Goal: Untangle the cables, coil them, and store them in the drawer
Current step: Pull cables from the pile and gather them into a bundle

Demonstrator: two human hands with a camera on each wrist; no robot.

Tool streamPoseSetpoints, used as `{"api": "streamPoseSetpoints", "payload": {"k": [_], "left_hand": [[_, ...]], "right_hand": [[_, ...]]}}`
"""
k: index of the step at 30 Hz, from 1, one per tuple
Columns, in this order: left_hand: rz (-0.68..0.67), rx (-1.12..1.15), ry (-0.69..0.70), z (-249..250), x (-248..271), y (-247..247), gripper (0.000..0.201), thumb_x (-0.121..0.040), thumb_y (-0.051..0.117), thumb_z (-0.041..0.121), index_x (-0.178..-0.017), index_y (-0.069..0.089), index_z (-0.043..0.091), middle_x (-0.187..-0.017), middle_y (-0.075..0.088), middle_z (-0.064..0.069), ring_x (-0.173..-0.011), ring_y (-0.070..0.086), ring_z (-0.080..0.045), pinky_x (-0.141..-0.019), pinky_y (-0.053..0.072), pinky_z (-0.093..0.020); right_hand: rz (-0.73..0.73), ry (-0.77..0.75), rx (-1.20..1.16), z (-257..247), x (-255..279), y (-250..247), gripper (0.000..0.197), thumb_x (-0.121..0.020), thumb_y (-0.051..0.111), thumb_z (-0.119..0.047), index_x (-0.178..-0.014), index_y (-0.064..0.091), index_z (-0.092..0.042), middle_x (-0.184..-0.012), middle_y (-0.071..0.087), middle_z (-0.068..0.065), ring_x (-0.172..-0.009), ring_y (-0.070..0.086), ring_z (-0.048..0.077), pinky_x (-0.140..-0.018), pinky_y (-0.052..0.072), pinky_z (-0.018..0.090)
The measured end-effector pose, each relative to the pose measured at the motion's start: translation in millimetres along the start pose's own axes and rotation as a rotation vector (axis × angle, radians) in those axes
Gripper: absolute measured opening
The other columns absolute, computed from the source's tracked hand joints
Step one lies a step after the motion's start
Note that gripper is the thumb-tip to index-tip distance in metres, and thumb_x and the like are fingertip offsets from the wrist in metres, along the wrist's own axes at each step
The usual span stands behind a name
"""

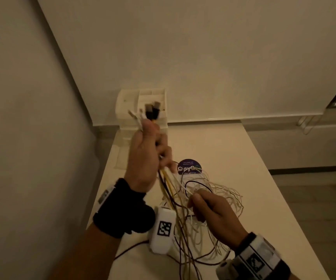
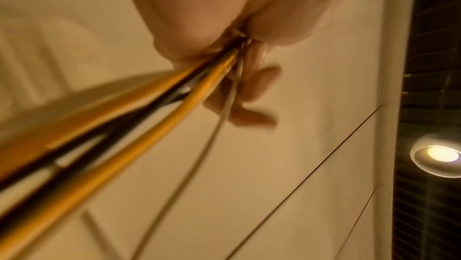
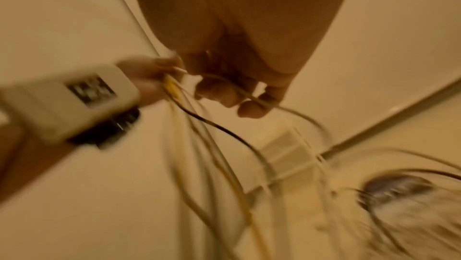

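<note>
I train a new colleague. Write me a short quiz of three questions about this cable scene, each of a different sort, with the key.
1. True or false: the left hand grips a bundle of cables with the plugs sticking up above the fist.
2. The right hand pinches: A) a white cable B) the round sticker C) nothing.
3. Fill in: the white organizer stands at the table's far ____ corner.

Key: 1 true; 2 A; 3 left.

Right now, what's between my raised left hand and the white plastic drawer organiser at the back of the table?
In the head view, only the black and white cable plugs sticking up from the left hand overlap the white plastic drawer organiser.
</note>
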State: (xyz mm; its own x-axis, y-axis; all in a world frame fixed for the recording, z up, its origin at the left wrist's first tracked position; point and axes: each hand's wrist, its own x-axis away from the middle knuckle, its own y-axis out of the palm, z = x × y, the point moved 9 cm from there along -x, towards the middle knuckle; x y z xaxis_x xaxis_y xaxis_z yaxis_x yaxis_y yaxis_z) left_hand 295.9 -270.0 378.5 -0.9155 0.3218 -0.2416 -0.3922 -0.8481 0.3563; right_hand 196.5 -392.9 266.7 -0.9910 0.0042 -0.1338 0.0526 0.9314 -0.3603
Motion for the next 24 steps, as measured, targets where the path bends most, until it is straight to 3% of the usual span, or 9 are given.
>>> {"api": "streamPoseSetpoints", "payload": {"k": [2,4,7,9,11,14,16,19,24], "left_hand": [[0.031,-0.023,0.03,21.8,-8.8,-13.7,0.041,-0.094,0.028,0.055,-0.069,0.033,0.023,-0.055,0.023,0.005,-0.037,0.019,-0.008,-0.038,0.02,-0.018],[0.018,-0.101,0.051,30.5,-9.6,-19.4,0.04,-0.095,0.032,0.054,-0.068,0.036,0.025,-0.054,0.025,0.006,-0.038,0.017,-0.008,-0.038,0.014,-0.018],[-0.042,-0.448,0.077,18.7,4.9,-6.1,0.029,-0.093,0.048,0.045,-0.067,0.056,0.033,-0.047,0.038,0.008,-0.038,0.028,-0.004,-0.036,0.026,-0.02],[-0.097,-0.709,0.078,-2.4,16.8,7.5,0.017,-0.09,0.063,0.029,-0.074,0.061,0.032,-0.051,0.056,0.019,-0.043,0.046,0.004,-0.046,0.036,-0.009],[-0.162,-0.777,-0.002,-35.7,26.1,18.2,0.006,-0.086,0.071,0.021,-0.088,0.067,0.024,-0.062,0.063,0.027,-0.056,0.056,0.011,-0.054,0.041,-0.006],[-0.176,-0.849,-0.045,-72.9,32.0,27.8,0.017,-0.086,0.069,0.023,-0.103,0.067,0.02,-0.079,0.069,0.011,-0.069,0.063,-0.005,-0.063,0.052,-0.028],[-0.117,-0.826,0.012,-73.6,29.2,31.8,0.011,-0.09,0.064,0.015,-0.1,0.068,0.017,-0.075,0.064,0.013,-0.065,0.058,0.0,-0.062,0.045,-0.016],[-0.089,-0.785,0.096,-60.5,22.9,40.3,0.013,-0.091,0.062,0.008,-0.101,0.069,0.012,-0.077,0.063,0.02,-0.071,0.059,0.012,-0.064,0.041,-0.003],[0.068,-0.589,0.191,-17.7,7.5,38.6,0.02,-0.095,0.057,0.018,-0.075,0.059,0.023,-0.05,0.048,0.012,-0.041,0.039,0.0,-0.043,0.032,-0.014]], "right_hand": [[-0.011,0.049,0.034,37.0,2.2,-0.3,0.045,-0.093,0.038,-0.06,-0.069,0.055,-0.025,-0.059,0.05,-0.005,-0.055,0.047,0.005,-0.057,0.042,0.025],[0.016,0.098,0.056,58.2,-0.5,-5.5,0.046,-0.09,0.041,-0.063,-0.062,0.05,-0.027,-0.056,0.048,-0.008,-0.054,0.046,0.004,-0.057,0.04,0.024],[0.159,0.137,-0.038,55.4,-13.3,-25.4,0.045,-0.096,0.054,-0.036,-0.053,0.045,-0.023,-0.05,0.041,-0.009,-0.049,0.038,0.005,-0.055,0.034,0.024],[0.25,0.146,-0.173,42.3,-22.0,-39.6,0.048,-0.093,0.061,-0.025,-0.051,0.038,-0.018,-0.051,0.033,-0.002,-0.05,0.031,0.015,-0.053,0.03,0.032],[0.27,0.129,-0.263,22.0,-28.7,-47.5,0.047,-0.088,0.062,-0.022,-0.052,0.034,-0.011,-0.055,0.026,0.008,-0.053,0.024,0.018,-0.053,0.025,0.041],[0.212,0.09,-0.364,-11.1,-36.5,-50.2,0.051,-0.095,0.053,-0.009,-0.045,0.045,-0.014,-0.048,0.029,0.003,-0.051,0.02,0.018,-0.055,0.019,0.043],[0.149,0.078,-0.415,-28.8,-38.4,-51.0,0.058,-0.097,0.045,-0.004,-0.042,0.056,-0.02,-0.046,0.034,0.0,-0.05,0.02,0.018,-0.056,0.018,0.043],[0.1,0.051,-0.463,-35.7,-38.5,-57.5,0.052,-0.099,0.045,-0.016,-0.049,0.059,-0.019,-0.055,0.031,0.01,-0.052,0.022,0.02,-0.057,0.018,0.045],[0.03,0.025,-0.384,-9.2,-38.4,-56.2,0.052,-0.096,0.042,-0.039,-0.065,0.056,0.001,-0.054,0.045,0.012,-0.048,0.038,0.019,-0.051,0.033,0.026]]}}
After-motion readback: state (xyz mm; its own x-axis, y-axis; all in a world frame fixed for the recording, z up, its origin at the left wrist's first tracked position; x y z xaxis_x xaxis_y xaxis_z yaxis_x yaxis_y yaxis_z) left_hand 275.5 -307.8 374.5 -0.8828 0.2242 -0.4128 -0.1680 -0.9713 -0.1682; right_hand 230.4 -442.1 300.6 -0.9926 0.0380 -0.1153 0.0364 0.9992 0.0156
